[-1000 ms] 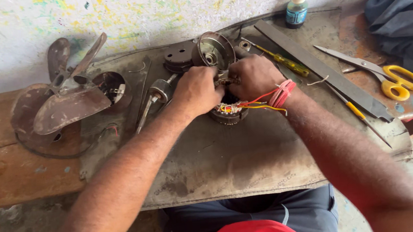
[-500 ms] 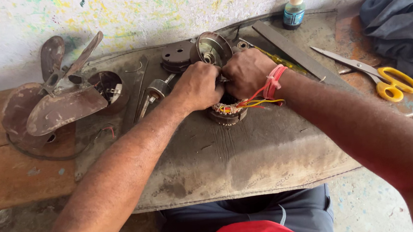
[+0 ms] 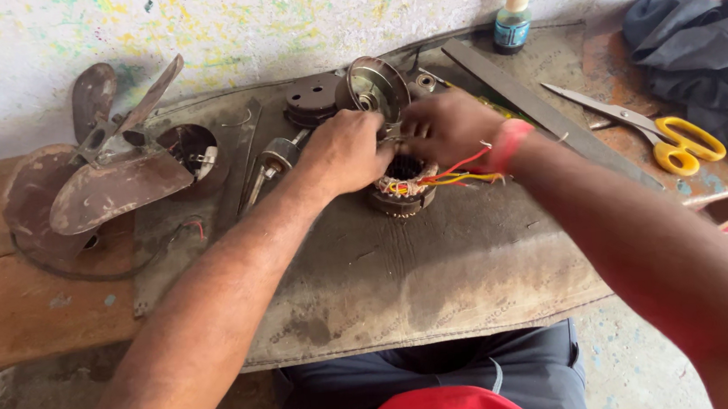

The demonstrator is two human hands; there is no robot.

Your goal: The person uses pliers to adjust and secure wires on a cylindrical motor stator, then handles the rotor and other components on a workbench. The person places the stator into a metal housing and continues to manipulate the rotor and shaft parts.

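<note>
Rust-brown fan blades (image 3: 90, 180) lie well to the left of the left hand (image 3: 343, 149), on a wooden tabletop (image 3: 3, 297). Just left of that hand rests a small metal rotor with its shaft (image 3: 271, 164). The left hand is curled, fingers bent down and pressed against the top of the stator (image 3: 402, 188), a round wound coil with a dark middle that sits directly under and between both hands. Behind the hands stands a round metal cover (image 3: 376, 89), tilted on edge, with a dark plate (image 3: 313, 102) beside it. The right hand (image 3: 449, 127) is also curled, fingertips close to the left hand's over the stator; whether it pinches anything I cannot tell. Red and yellow wires (image 3: 458, 173) run out from the stator under the right wrist, which wears a red band (image 3: 510, 143). Right of that hand lie a long flat file (image 3: 540, 110), a small blue bottle (image 3: 511, 20), yellow-handled scissors (image 3: 665, 139) and a dark cloth (image 3: 710, 51). A grey mat (image 3: 440, 268) covers the tabletop beneath; a paint-flecked wall (image 3: 234, 23) rises behind.
</note>
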